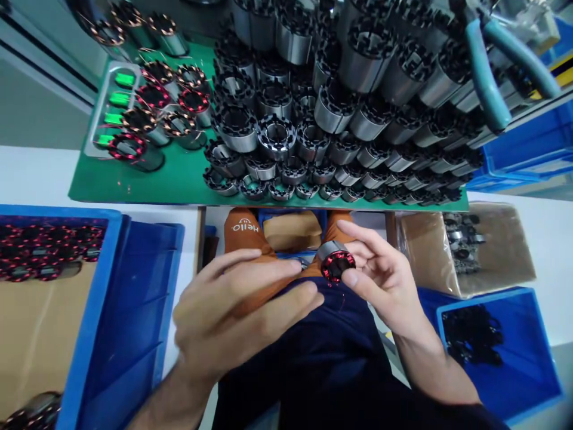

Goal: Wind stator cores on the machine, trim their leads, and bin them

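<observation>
My right hand [380,275] holds a motor stator [338,266] between thumb and fingers. The stator has a silver metal shell, red wire windings at the end facing me and thin red wire ends hanging below. To its left is my left hand [242,310], slightly blurred, with fingers stretched out and apart, their tips pointing toward the stator without touching it. Just past those fingertips shows a small greyish shiny patch, too unclear to name. Both hands are above my lap, in front of the green mat [147,188].
Stacked unwound stator cores [277,137] crowd the mat, beside wound stators [129,149] and a tray with green pieces [96,128]. Blue-handled pliers [487,77] hang upper right. A blue bin [116,298] stands left; a lined carton [425,251] and blue bin [528,352] stand right.
</observation>
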Demonstrator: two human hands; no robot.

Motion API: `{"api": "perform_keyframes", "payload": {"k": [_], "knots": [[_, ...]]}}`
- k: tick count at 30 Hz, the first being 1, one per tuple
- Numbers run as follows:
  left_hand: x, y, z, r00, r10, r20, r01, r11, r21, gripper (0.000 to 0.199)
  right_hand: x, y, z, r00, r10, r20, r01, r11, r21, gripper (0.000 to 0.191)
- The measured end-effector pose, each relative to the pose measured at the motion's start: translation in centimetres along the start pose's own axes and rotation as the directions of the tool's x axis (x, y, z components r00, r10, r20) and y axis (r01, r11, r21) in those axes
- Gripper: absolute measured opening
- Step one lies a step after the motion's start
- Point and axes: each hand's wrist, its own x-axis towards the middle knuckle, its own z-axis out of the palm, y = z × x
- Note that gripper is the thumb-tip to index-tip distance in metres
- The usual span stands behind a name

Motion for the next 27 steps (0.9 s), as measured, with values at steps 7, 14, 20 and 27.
{"api": "perform_keyframes", "payload": {"k": [7,14,20,27], "knots": [[0.3,0.0,1.0,0.994,-0.014,0.108,0.01,0.999,0.037,0.018,0.5,0.3,0.5,0.998,-0.037,-0.051,0.039,0.998,0.04,0.054],[-3.8,-3.8,6.0,0.866,-0.415,0.28,0.474,0.86,-0.191,0.013,-0.3,0.3,-1.2,0.989,-0.096,-0.112,0.1,0.994,0.036,0.053],[0.3,-1.5,4.1,0.824,-0.553,0.125,0.524,0.658,-0.541,0.022,0.2,0.5,0.0,0.986,-0.117,-0.122,0.107,0.991,-0.084,0.053],[0.3,-0.2,6.7,0.727,-0.602,0.332,0.588,0.295,-0.753,0.015,0.0,1.3,-0.4,0.996,-0.061,-0.062,0.062,0.998,0.016,0.053]]}}
